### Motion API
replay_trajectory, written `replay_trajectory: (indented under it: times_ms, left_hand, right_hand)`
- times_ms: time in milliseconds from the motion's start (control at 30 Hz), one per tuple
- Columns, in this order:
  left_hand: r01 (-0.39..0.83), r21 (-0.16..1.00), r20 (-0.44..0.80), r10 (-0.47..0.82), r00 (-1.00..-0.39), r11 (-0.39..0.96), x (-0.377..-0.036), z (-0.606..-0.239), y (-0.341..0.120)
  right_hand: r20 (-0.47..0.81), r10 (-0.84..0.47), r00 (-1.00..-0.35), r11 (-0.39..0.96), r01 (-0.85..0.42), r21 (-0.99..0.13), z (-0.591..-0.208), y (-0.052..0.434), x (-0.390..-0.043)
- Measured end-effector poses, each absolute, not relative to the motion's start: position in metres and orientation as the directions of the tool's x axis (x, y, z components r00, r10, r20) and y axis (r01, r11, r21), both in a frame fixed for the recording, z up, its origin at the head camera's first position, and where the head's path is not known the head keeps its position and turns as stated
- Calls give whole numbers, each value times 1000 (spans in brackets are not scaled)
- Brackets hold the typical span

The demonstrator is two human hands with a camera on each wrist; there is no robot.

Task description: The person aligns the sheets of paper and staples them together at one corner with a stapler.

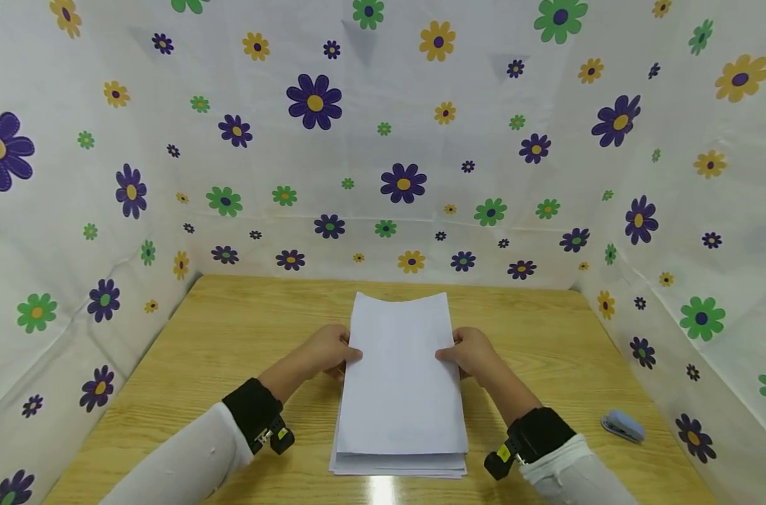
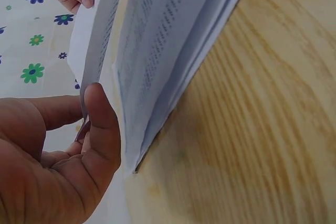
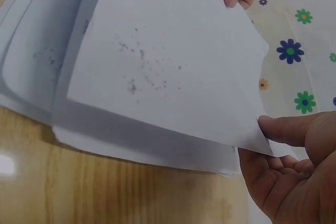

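Note:
In the head view a white sheet of paper (image 1: 398, 379) is raised over a stack of papers (image 1: 398, 466) on the table. My left hand (image 1: 327, 348) pinches the sheet's left edge between thumb and fingers, while my right hand (image 1: 474, 354) pinches the right edge. The far end of the sheet sags between its corners. From the left wrist, printed lines show on the underside of the lifted sheet (image 2: 100, 40) and on the stack (image 2: 157, 51) below. Dark specks mark the sheet's upper face (image 3: 163, 61) in the right wrist view.
A light blue stapler (image 1: 623, 426) lies on the wooden table (image 1: 257, 308) to the right, beyond my right forearm. White cloth with flower prints (image 1: 383, 154) hangs around the back and both sides.

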State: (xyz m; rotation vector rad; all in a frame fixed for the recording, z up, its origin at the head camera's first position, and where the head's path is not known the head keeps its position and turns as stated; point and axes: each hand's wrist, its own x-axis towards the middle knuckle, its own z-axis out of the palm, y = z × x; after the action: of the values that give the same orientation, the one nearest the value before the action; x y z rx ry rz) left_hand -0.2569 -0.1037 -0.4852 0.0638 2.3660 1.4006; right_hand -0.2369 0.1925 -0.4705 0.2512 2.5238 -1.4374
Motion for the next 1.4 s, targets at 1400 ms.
replay_trajectory:
  times_ms: [1400]
  left_hand:
    - [-111, 751, -227, 96, -969, 651, -256, -505, -113]
  right_hand:
    - [-264, 130, -956, 580, 289, -761, -487, 198, -226]
